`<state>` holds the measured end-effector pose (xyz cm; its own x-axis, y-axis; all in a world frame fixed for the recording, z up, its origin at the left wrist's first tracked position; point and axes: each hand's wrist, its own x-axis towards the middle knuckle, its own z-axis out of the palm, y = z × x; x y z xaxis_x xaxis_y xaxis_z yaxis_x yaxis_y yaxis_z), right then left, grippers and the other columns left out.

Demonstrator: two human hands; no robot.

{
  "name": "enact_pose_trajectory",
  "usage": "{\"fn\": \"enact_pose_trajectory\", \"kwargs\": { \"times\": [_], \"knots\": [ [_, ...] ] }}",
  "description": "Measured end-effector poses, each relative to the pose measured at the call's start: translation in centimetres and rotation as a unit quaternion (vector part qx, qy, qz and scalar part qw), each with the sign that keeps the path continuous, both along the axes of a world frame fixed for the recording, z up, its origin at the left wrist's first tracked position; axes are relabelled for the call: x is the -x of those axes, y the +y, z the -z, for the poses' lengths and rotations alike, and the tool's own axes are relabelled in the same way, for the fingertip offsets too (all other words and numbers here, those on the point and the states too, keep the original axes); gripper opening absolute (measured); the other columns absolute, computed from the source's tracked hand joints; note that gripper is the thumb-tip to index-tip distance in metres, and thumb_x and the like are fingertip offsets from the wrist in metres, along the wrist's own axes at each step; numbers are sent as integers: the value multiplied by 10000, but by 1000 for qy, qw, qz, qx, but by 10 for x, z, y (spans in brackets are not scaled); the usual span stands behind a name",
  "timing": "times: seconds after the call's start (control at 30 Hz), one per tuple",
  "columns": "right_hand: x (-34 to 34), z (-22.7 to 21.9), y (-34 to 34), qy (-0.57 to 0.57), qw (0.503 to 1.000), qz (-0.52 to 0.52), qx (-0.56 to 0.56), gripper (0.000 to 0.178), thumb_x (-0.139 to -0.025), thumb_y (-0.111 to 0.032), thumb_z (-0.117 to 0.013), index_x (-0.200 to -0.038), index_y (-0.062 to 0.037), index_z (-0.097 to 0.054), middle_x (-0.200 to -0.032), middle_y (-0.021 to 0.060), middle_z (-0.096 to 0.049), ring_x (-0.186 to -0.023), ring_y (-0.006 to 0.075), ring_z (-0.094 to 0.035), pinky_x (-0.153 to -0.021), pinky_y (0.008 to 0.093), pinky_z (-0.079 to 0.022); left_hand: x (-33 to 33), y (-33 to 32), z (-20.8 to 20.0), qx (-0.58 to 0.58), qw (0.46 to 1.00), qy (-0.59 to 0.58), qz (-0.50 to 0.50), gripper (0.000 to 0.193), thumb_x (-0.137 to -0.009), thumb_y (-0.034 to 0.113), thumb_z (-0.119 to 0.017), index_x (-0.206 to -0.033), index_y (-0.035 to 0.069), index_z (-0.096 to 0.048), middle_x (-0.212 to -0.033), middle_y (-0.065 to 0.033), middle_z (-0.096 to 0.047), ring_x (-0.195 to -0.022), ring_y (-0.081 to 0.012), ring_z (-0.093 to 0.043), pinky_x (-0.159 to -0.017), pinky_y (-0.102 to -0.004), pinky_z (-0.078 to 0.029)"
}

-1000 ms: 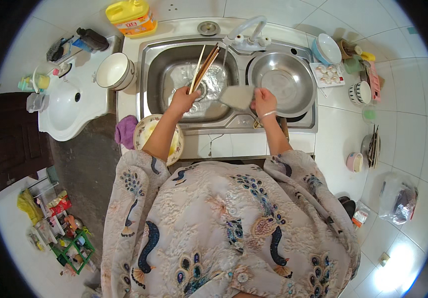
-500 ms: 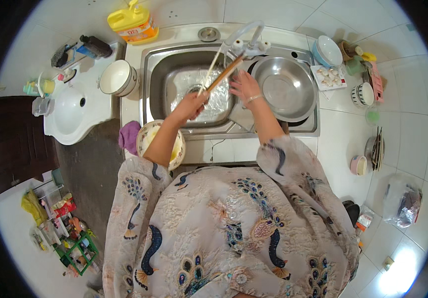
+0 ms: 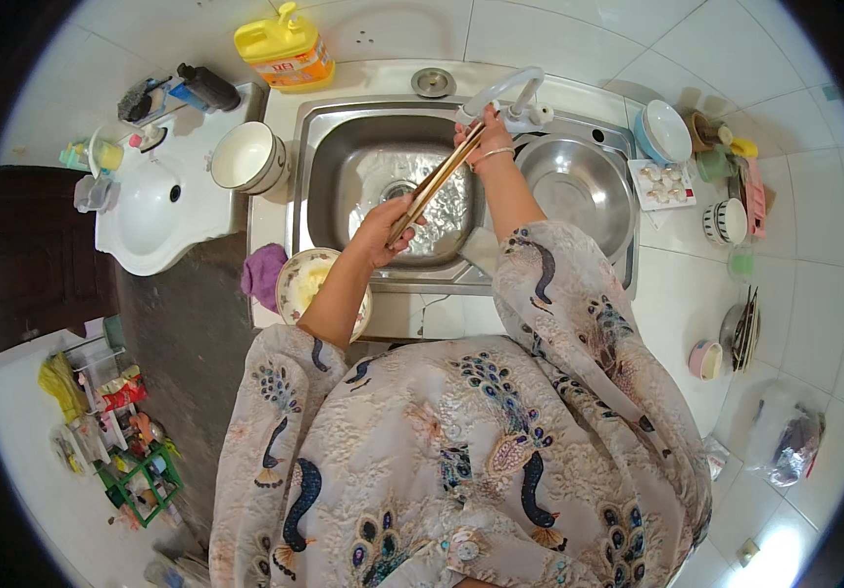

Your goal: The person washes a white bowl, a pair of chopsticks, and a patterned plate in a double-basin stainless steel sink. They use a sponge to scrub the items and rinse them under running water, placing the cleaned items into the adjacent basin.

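Observation:
My left hand (image 3: 390,231) is closed round the lower part of a bundle of brown chopsticks (image 3: 432,188), held slanting above the sink basin (image 3: 329,181). The upper ends of the chopsticks reach up to my right hand (image 3: 487,140), crossing over it. My right hand is at the white tap (image 3: 510,90), its curled fingers covering the left tap knob. No stream shows falling from the spout. Water lies shallow in the basin around the drain. A patterned bowl (image 3: 361,318) with pale yellow bits stands by my left forearm.
Right of the basin sits a large steel pan (image 3: 579,186). Stacked bowls (image 3: 246,162) and a purple cloth (image 3: 263,274) are on the left. A yellow jug (image 3: 285,54) stands at the back. Eggs in a tray (image 3: 662,184) and a blue bowl (image 3: 664,132) stand on the right.
My right hand has moved up to the tap knob. The water stream from the spout no longer shows. The chopsticks, spread apart before, are now bunched together in my left hand. The view has shifted slightly.

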<state>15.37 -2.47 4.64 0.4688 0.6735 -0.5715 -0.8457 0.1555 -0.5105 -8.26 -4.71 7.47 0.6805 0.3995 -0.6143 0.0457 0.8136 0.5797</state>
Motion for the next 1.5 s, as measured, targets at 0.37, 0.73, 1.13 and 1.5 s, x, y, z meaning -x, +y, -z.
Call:
{"fn": "enact_pose_trajectory", "kwargs": {
  "times": [0.37, 0.73, 1.13, 1.5],
  "knots": [
    [22, 5, 1, -62, 987, -139, 45, 406, -896, -447, -300, -820, -56, -375, -632, 200, -557, -530, 305, -582, -496, 408, -523, 1, -4, 18, -141, 973, 177, -30, 347, -859, 401, -507, -876, 63, -582, -640, -37, -560, -409, -77, -410, -343, -202, -287],
    [29, 10, 6, -155, 984, -26, 87, 278, -883, -304, -429, -801, -41, -388, -620, 134, -538, -438, 219, -512, -361, 319, -410, -19, -23, 25, -505, 844, 176, 50, 351, -850, 281, -544, -1068, 10, -495, -760, -109, -570, -724, -216, -539, -694, -347, -440],
    [9, -14, -19, 59, 949, -293, -99, 332, -912, -325, -414, -1049, -38, -509, -929, 141, -584, -862, 293, -568, -794, 439, -478, -9, -2, -5, -186, 936, 118, 274, 284, -802, 244, -625, -762, 52, -419, -473, -27, -438, -342, -131, -455, -339, -278, -404],
    [6, 18, -8, 55, 992, -103, -55, 304, -922, -308, -398, -771, -47, -439, -650, 120, -534, -616, 270, -549, -592, 404, -491, -18, -4, 20, 96, 972, 83, -199, 335, -887, 380, -444, -965, 60, -507, -847, -73, -586, -710, -192, -579, -592, -322, -509]
  ]
}}
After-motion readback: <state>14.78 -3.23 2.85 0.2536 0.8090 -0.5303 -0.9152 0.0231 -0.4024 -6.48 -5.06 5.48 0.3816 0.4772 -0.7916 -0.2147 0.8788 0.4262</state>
